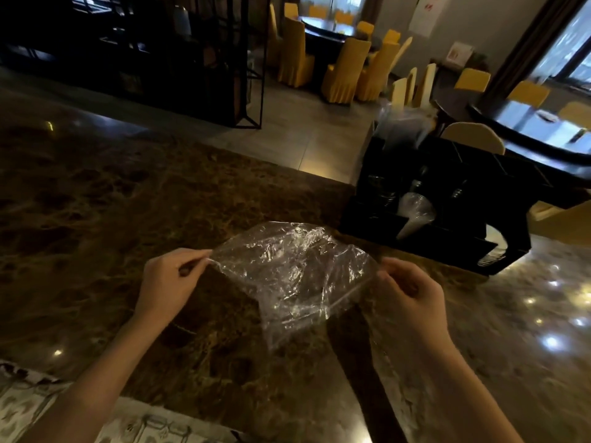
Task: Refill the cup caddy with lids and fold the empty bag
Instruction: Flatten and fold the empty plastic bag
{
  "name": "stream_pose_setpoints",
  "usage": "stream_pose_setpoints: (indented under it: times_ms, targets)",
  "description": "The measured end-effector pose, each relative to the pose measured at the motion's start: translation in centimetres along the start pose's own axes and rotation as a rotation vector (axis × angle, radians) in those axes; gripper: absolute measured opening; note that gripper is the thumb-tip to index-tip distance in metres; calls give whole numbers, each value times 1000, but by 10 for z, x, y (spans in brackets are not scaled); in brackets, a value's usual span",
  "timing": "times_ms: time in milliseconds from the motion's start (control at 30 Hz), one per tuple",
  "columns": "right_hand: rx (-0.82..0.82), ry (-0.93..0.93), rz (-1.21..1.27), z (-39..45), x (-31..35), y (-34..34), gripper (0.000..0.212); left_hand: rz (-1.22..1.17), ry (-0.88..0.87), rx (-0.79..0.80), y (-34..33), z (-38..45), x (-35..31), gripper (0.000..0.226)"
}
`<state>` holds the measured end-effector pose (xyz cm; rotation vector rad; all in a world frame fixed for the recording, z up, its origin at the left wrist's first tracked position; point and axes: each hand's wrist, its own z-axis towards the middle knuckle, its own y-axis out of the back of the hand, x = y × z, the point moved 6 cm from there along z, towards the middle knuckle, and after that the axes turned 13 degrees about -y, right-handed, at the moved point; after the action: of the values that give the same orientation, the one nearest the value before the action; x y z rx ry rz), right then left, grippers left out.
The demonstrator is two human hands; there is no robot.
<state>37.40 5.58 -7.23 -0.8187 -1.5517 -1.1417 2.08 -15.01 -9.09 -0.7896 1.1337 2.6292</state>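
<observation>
- The left hand (168, 282) pinches the left corner of the clear plastic bag (292, 273) between thumb and curled fingertips.
- The right hand (411, 297) pinches the bag's right edge the same way, fingers curled round the film.
- The bag is stretched between the two hands, its long axis running left to right; it looks empty and crumpled, and its lower part sags toward the person.
- It hangs just above the brown marble counter (96, 203), near and in front of the black cup caddy (447, 219).
- The caddy stands on the counter beyond and to the right of the bag; one front compartment holds a stack of clear lids (415, 211), another at its right end something white that I cannot make out.
</observation>
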Motion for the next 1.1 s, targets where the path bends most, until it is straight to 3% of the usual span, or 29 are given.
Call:
stream_pose_setpoints:
  times_ms: [333,500,600,767,900,1000,1100]
  targets:
    - [59,66,-122,71,-3,2,30,130,-94,-84,34,2,49,32]
    - [78,-9,-129,82,-8,-7,29,140,-71,-78,28,-5,58,31]
    - [77,-173,2,95,-21,-12,29,87,35,-48,20,-6,64,28]
    - [73,-475,527,97,-42,-32,37,-67,326,56,7,-9,73,35]
    - [144,-611,496,61,-66,-57,45,-417,552,-1,-3,-19,78,36]
    - [294,-637,504,21,-72,-79,55,-635,682,-90,-10,-27,75,29]
    - [334,-633,467,-15,-68,-99,55,-760,763,-175,-14,-34,72,30]
